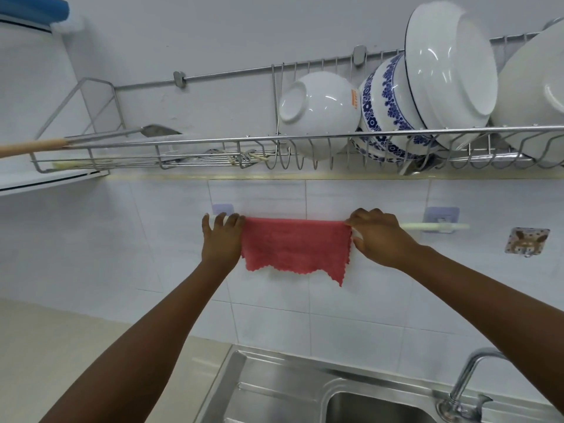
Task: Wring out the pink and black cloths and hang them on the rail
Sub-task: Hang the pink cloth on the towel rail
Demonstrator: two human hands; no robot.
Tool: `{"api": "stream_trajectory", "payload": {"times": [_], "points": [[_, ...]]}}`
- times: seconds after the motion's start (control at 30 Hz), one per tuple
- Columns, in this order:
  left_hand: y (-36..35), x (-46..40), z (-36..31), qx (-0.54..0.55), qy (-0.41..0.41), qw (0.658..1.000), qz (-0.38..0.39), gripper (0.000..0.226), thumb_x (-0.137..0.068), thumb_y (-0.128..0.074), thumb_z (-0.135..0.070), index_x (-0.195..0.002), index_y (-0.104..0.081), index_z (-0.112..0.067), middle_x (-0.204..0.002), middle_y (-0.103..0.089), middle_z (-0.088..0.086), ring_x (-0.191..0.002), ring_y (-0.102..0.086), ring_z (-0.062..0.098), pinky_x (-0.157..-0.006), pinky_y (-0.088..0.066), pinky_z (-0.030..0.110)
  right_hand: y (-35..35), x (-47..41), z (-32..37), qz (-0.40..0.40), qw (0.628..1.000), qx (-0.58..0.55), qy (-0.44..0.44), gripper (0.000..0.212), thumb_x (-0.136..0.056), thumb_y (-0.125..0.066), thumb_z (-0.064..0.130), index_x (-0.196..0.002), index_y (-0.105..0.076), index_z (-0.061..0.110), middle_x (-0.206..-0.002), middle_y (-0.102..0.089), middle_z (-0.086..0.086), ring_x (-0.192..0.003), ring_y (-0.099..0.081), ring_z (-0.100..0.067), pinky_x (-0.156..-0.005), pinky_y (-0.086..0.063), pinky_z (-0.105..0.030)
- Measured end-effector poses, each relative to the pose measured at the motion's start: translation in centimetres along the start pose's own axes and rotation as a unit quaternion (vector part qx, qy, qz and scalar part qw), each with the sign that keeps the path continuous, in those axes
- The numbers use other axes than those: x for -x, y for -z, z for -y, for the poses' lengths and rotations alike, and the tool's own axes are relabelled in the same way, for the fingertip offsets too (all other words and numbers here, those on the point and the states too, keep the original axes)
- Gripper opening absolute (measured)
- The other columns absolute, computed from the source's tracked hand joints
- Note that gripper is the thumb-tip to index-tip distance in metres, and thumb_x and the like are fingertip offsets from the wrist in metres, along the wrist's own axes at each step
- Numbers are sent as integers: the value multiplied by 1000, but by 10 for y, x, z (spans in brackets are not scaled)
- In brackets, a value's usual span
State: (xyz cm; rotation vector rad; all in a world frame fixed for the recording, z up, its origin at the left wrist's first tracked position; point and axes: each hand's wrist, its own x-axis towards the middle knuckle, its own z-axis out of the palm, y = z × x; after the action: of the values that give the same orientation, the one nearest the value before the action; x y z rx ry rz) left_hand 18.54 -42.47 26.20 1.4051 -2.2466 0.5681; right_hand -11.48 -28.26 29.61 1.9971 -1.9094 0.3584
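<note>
A pink, scallop-edged microfibre cloth [294,247] hangs spread over a white plastic rail [433,226] fixed to the white tiled wall [366,300] by clear adhesive mounts. The left hand [221,238] pinches the cloth's upper left corner at the rail, fingers closed on the fabric; the right hand [377,236] grips the upper right edge, fingers curled over the bar. Both bare forearms reach up from the bottom of the frame. Above, a wall-mounted steel wire dish rack [305,138] carries upturned white bowls [319,109] and a blue-patterned bowl [384,102], with a wooden-handled metal spatula [91,140] at its left end. Below, a stainless steel sink [305,389] and chrome tap [467,383] sit beside a beige tabletop [76,346]. The black cloth is out of view.
</note>
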Motion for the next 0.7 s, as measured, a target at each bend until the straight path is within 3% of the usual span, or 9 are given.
{"api": "stream_trajectory", "payload": {"times": [0.13, 0.27, 0.33, 0.4, 0.43, 0.53, 0.7], "points": [[-5, -2, 9, -25, 28, 999, 30, 61, -87, -41, 3, -145, -31, -11, -151, -39, 9, -139, -28, 39, -113, -2, 64, 0, 3, -1, -14, 1000, 3, 8, 36, -91, -49, 25, -127, -53, 20, -127, -55, 0, -106, -51, -28, -91, -39, -41], [-3, -8, 3, -21, 50, 997, 60, 62, -88, -47, -8, -147, -25, -9, -155, -31, 9, -142, -20, 40, -112, -2, 65, 0, 3, 2, -9, 1000, 12, 0, 32, -90, -47, 22, -121, -53, 18, -124, -57, 1, -104, -51, -28, -91, -41, -42], [-2, -3, -9, 20, 49, 998, 35, 62, -87, -57, -15, -144, -33, -8, -150, -38, 12, -139, -27, 40, -111, -12, 64, -1, 9, 2, -27, 1000, -12, -5, 31, -89, -50, 20, -119, -55, 16, -122, -60, -1, -107, -52, -28, -93, -41, -42], [-7, 8, -29, 120, -1, 992, -34, 52, -82, -62, -15, -132, -50, -8, -130, -57, 15, -124, -49, 40, -103, -35, 57, -1, 23, -1, -66, 996, -57, -14, 35, -85, -59, 18, -120, -58, 15, -122, -63, -4, -112, -53, -29, -97, -42, -43], [-9, 17, -43, 193, -33, 979, -50, 46, -82, -60, -14, -127, -55, -10, -123, -62, 14, -117, -55, 37, -99, -43, 51, -2, 33, -2, -82, 994, -75, -20, 37, -83, -63, 17, -120, -59, 14, -121, -64, -5, -112, -55, -29, -97, -43, -43], [-5, 60, -97, 368, -75, 927, -10, 33, -90, -58, -18, -122, -62, -15, -122, -65, 5, -114, -58, 22, -100, -45, 36, -11, 76, -8, -95, 987, -121, -51, 40, -81, -68, 17, -120, -60, 13, -120, -65, -9, -111, -58, -30, -96, -45, -42], [8, 137, -177, 492, -90, 862, 81, 24, -93, -58, -25, -117, -62, -25, -121, -62, -11, -110, -57, 3, -93, -49, 24, -42, 173, -15, -50, 970, -196, -137, 42, -86, -63, 21, -127, -53, 18, -124, -61, -1, -115, -55, -20, -97, -43, -33]]}}
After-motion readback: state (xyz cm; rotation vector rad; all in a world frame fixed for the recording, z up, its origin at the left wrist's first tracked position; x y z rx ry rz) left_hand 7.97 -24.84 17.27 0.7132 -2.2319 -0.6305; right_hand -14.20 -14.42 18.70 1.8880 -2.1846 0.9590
